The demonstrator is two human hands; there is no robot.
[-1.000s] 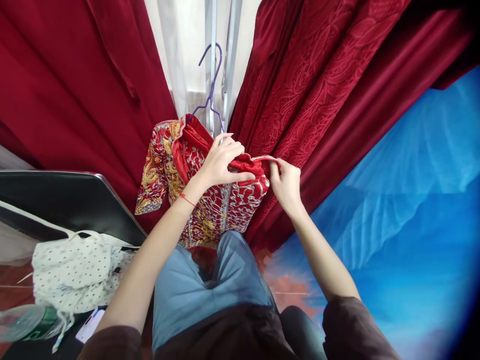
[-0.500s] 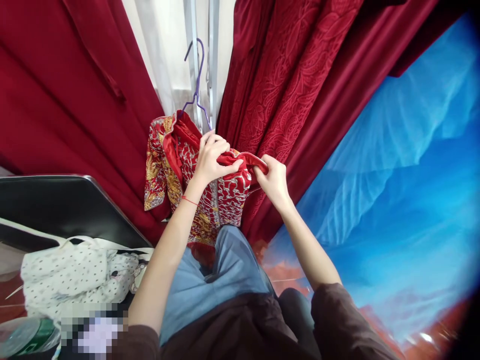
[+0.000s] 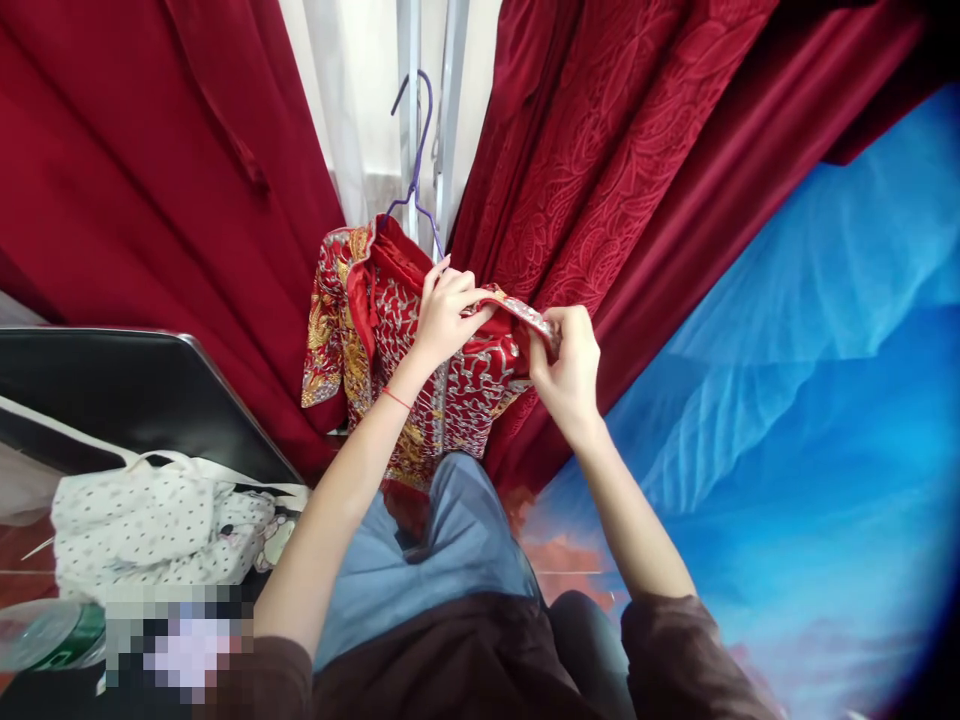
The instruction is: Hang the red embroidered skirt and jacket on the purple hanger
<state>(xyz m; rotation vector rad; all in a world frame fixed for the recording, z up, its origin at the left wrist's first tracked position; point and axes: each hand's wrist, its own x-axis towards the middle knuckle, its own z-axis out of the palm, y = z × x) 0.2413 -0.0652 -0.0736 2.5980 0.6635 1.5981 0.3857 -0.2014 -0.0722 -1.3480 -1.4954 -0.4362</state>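
- Pinning down where this is at: looks partway along to me, with one side of the jacket sitting neater than the other.
- Jacket's right in front of both hands, below and between them, its lower end by the knees of the trousers.
- Left hand is over the top edge, fingers partly curled, with thumb and forefinger apparently closed on the start of the trim.
- Right hand has the far end of that trim nipped between thumb and fingers, so the strip runs between the two hands.
- Done, far as I can see: the hanger is inside the neck, just beyond the left hand, and a sleeve hangs down to the left of it.
- Left to sort, my guess: the side between the hands, which is bunched with its red lining showing. Other sleeve? Can't make it out properly.
- Also can't tell if the hanger's far arm is inside that shoulder, since the left hand and cloth hide it.
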